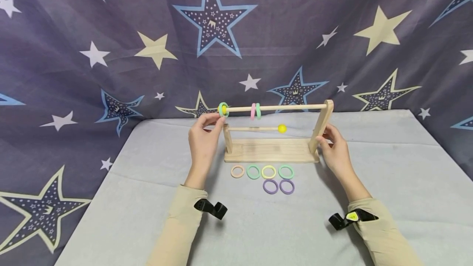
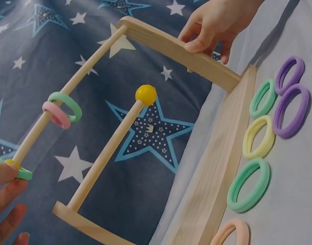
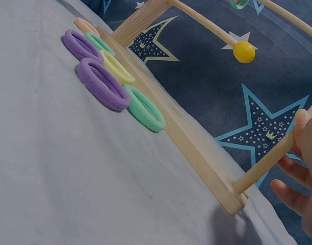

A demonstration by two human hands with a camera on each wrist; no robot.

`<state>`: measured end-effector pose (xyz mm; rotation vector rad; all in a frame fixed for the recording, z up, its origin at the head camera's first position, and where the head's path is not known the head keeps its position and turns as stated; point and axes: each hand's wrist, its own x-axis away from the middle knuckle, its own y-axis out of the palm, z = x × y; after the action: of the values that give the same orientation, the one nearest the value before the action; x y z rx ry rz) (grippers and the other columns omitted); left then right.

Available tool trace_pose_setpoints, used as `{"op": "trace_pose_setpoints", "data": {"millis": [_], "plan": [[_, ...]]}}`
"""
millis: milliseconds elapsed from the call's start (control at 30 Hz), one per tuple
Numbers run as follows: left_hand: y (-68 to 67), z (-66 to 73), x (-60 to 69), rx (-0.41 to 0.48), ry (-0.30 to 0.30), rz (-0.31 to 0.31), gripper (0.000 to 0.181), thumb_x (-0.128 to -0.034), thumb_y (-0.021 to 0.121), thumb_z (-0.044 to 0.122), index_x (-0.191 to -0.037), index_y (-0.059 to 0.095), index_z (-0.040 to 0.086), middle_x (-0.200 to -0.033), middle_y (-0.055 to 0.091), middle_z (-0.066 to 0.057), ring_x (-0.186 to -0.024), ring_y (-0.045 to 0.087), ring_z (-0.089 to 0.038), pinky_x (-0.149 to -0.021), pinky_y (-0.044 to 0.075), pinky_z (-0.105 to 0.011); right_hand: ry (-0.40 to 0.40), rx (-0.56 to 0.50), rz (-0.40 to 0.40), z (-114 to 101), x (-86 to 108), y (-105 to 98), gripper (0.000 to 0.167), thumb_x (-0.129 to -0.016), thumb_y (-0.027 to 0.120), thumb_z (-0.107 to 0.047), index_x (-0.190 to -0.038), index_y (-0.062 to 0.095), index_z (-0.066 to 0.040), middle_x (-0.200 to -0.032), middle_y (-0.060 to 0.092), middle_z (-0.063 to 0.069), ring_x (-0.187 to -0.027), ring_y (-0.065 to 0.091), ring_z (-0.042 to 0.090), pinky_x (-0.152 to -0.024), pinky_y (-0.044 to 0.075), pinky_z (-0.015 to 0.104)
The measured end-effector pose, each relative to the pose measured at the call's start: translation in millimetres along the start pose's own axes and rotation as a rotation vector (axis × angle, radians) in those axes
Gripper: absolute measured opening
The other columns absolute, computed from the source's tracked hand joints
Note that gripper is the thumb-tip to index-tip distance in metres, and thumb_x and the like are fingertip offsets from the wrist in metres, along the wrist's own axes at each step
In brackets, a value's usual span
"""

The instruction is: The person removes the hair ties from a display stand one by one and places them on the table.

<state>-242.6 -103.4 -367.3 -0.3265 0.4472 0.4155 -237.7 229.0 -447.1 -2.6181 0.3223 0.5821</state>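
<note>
A wooden rack (image 1: 271,157) stands on the table with a long upper rod and a shorter lower rod, each tipped by a yellow ball. My left hand (image 1: 202,136) pinches a green hair tie (image 1: 220,108) around the ball end of the upper rod. Farther along that rod hang a pink hair tie (image 1: 253,111) and another green hair tie (image 1: 258,111), side by side. With thumb and fingers, my right hand (image 1: 338,153) grips the rack's tall right post (image 1: 322,124). The lower rod (image 2: 107,155) carries no hair tie.
In front of the base lie a peach hair tie (image 1: 237,171), two green ones, a yellow hair tie (image 1: 268,172) and two purple ones, including a purple hair tie (image 3: 102,84). A star-patterned curtain (image 1: 155,81) hangs behind the grey-covered table (image 1: 258,229).
</note>
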Motion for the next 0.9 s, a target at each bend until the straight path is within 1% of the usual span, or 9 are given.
{"op": "trace_pose_setpoints", "data": {"millis": [133,367,433,500,633,767,900], "plan": [[-4.4,-2.6,-1.5,-0.013,0.005,0.004,0.016,-0.0873,0.078,0.018,-0.098,0.074,0.006,-0.094,0.075,-0.006,-0.089,0.067,-0.017,-0.069,0.046,-0.024,-0.002,0.005,0.001,1.0,-0.5,0.7,0.046,-0.094,0.062,-0.003,-0.137,0.049,0.007,-0.123,0.062,0.029,-0.094,0.048,-0.014,-0.074,0.041,0.009],[-11.5,-7.1,-1.5,-0.046,0.03,0.009,0.016,-0.0875,0.078,0.02,-0.097,0.074,0.007,-0.093,0.075,-0.005,-0.087,0.067,-0.016,-0.069,0.047,-0.026,0.0,0.018,-0.004,0.3,-0.7,1.7,0.044,-0.094,0.06,0.002,-0.135,0.047,0.012,-0.122,0.059,0.034,-0.094,0.046,-0.016,-0.074,0.04,0.009],[-12.8,-7.8,-1.0,-0.061,0.04,0.008,0.016,-0.0877,0.077,0.021,-0.097,0.074,0.008,-0.092,0.075,-0.005,-0.087,0.067,-0.016,-0.071,0.049,-0.03,0.004,0.012,-0.005,0.7,-0.6,1.3,0.045,-0.094,0.06,0.001,-0.136,0.047,0.011,-0.122,0.06,0.033,-0.094,0.047,-0.015,-0.074,0.041,0.009],[-14.2,-7.7,-0.5,-0.084,0.054,0.004,0.016,-0.0881,0.077,0.022,-0.096,0.074,0.009,-0.092,0.075,-0.004,-0.087,0.067,-0.016,-0.073,0.05,-0.036,0.006,0.007,-0.006,1.2,-0.6,1.0,0.046,-0.094,0.061,-0.003,-0.136,0.048,0.009,-0.123,0.061,0.031,-0.094,0.048,-0.013,-0.074,0.041,0.009],[-17.1,-7.3,0.0,-0.143,0.08,-0.006,0.014,-0.088,0.077,0.023,-0.097,0.075,0.012,-0.092,0.075,-0.002,-0.084,0.066,-0.017,-0.077,0.051,-0.044,0.002,0.003,-0.007,0.0,0.1,0.5,0.047,-0.095,0.062,-0.008,-0.137,0.049,0.007,-0.123,0.062,0.029,-0.095,0.05,-0.01,-0.075,0.041,0.01],[-20.5,-5.4,-0.1,-0.175,0.1,0.0,0.014,-0.0877,0.077,0.023,-0.097,0.075,0.013,-0.091,0.074,-0.001,-0.083,0.066,-0.02,-0.076,0.051,-0.04,-0.002,0.004,0.0,-0.7,0.4,-0.1,0.045,-0.096,0.061,-0.009,-0.136,0.049,0.006,-0.122,0.062,0.028,-0.096,0.05,-0.009,-0.075,0.042,0.011],[-23.6,-3.6,0.3,-0.173,0.122,0.009,0.014,-0.0881,0.077,0.023,-0.097,0.074,0.012,-0.092,0.074,-0.001,-0.084,0.066,-0.02,-0.074,0.049,-0.036,-0.004,0.009,0.004,-1.5,0.2,-0.1,0.045,-0.095,0.062,-0.007,-0.136,0.049,0.007,-0.122,0.062,0.028,-0.095,0.049,-0.013,-0.075,0.041,0.01]]}}
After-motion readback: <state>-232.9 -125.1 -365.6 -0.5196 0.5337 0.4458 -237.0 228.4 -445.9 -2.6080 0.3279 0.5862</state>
